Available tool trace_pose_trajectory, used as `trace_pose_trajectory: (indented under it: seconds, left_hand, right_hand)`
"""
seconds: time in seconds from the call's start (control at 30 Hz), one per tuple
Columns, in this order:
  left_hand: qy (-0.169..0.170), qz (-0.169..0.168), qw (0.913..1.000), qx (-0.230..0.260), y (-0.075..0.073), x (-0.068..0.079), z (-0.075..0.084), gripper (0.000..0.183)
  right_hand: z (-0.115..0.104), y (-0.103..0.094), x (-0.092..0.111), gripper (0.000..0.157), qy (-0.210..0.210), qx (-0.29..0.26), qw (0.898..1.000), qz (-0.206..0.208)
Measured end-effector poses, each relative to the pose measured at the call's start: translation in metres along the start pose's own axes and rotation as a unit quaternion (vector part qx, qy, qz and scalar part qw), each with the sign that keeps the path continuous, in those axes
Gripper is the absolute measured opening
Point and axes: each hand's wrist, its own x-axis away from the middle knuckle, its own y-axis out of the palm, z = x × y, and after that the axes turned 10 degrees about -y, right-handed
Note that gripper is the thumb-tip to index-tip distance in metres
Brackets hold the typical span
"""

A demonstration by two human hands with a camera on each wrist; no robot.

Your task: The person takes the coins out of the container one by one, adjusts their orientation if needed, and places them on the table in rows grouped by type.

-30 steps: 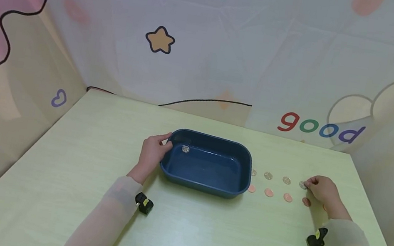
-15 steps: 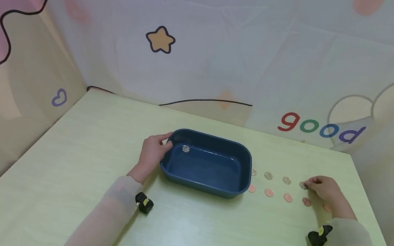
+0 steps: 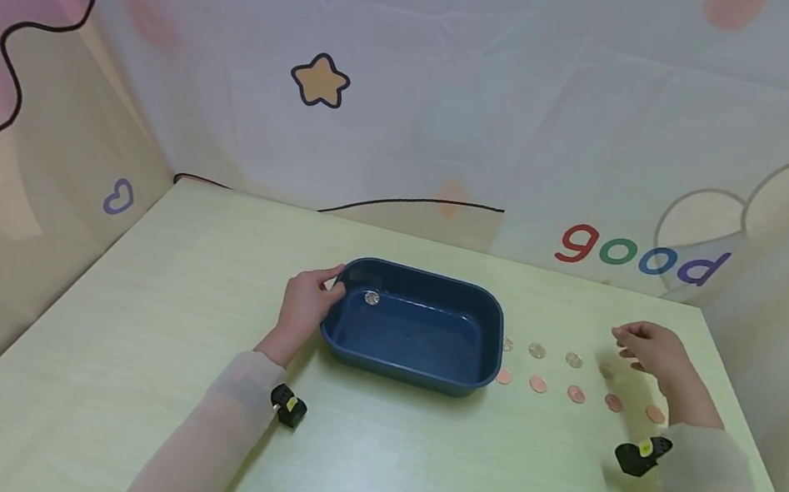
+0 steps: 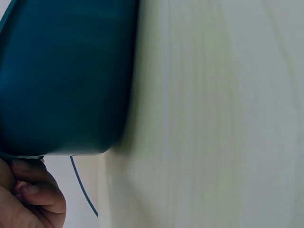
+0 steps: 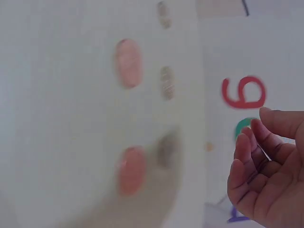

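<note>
My left hand (image 3: 307,301) grips the left end of a dark blue rectangular tub (image 3: 414,373), thumb over the rim. One silver coin (image 3: 372,298) lies inside, near the tub's left end. To the right of the tub, silver coins (image 3: 573,360) form a back row and copper coins (image 3: 575,394) a front row. Above the right end of the silver row hovers my right hand (image 3: 652,349), fingers loosely bent. In the right wrist view nothing shows between its thumb and fingertips (image 5: 241,142), and a shadowed silver coin (image 5: 166,151) lies on the table below.
The pale table (image 3: 394,464) meets a printed cloth backdrop (image 3: 413,114) at the back and sides. A black wrist camera (image 3: 289,406) sits on the left sleeve, another black camera (image 3: 642,456) on the right one. The tub partly hides the leftmost coins.
My right hand has risen off the rightmost silver coin and moved back, leaving that coin on the table. The left hand and the tub have stayed in place.
</note>
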Motion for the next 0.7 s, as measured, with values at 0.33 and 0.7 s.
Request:
trace_pose_trajectory:
  seconds: [0.33,0.7]
  left_hand:
    - [0.001,0.001,1.0,0.005,0.001,-0.001,-0.001,0.046]
    - [0.002,0.0,1.0,0.003,0.0,0.0,-0.001,0.045]
  right_hand:
    - [-0.065,-0.004,-0.005,0.05,-0.08,0.014,0.997,0.011]
    - [-0.121,0.007,-0.014,0.042,-0.14,0.035,0.989,-0.026]
